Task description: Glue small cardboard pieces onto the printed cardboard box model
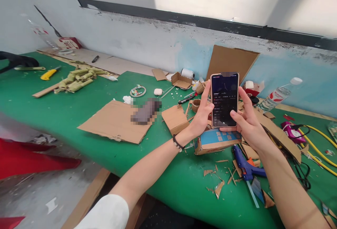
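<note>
A smartphone (224, 100) with a dark screen and light rows of text stands upright between my two hands. My left hand (200, 116) grips its left edge, with a dark beaded bracelet on the wrist. On the other edge is my right hand (249, 122), its thumb over the lower right of the screen and its fingers along the side and below. Just under the phone lies a blue-and-brown cardboard box (218, 141). A blue glue gun (246, 166) with a clear glue stick rests nearer to my right forearm.
A flat cardboard sheet (113, 122) lies left on the green table (158, 159), partly under a blurred dark item. Bamboo pieces (79, 78) and a yellow utility knife (50, 73) are further left. At right stand a water bottle (280, 94) and a purple power adapter (292, 132) with yellow cable.
</note>
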A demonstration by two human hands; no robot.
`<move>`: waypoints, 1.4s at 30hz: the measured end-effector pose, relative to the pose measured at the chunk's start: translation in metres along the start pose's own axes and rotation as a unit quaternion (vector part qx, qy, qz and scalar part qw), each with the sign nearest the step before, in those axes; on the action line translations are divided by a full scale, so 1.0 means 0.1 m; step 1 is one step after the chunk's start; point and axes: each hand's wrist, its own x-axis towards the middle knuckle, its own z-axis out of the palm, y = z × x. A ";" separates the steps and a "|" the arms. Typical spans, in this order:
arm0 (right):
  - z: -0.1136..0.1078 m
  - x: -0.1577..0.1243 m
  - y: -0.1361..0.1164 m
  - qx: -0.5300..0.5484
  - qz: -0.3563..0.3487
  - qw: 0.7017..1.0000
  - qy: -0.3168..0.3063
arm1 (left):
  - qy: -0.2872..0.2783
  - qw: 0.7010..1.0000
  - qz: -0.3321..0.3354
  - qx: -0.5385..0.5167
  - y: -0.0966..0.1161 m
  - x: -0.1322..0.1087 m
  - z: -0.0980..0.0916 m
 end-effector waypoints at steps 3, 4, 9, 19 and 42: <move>0.00 0.00 0.00 -0.010 -0.007 1.000 -0.016 | 0.004 0.999 0.039 0.028 -0.04 0.01 -0.01; 0.00 0.00 0.00 -0.012 -0.008 1.000 -0.017 | 0.001 0.998 0.046 0.032 -0.05 0.02 -0.02; -0.01 0.02 0.01 -0.015 -0.008 1.000 -0.012 | -0.008 0.998 0.054 0.032 -0.06 0.03 -0.02; 0.00 0.00 0.00 -0.011 -0.006 1.000 0.000 | 0.001 0.998 0.053 0.027 -0.04 0.01 -0.01; 0.00 0.01 0.00 -0.020 -0.003 1.000 -0.001 | -0.003 0.998 0.050 0.035 -0.03 0.01 0.00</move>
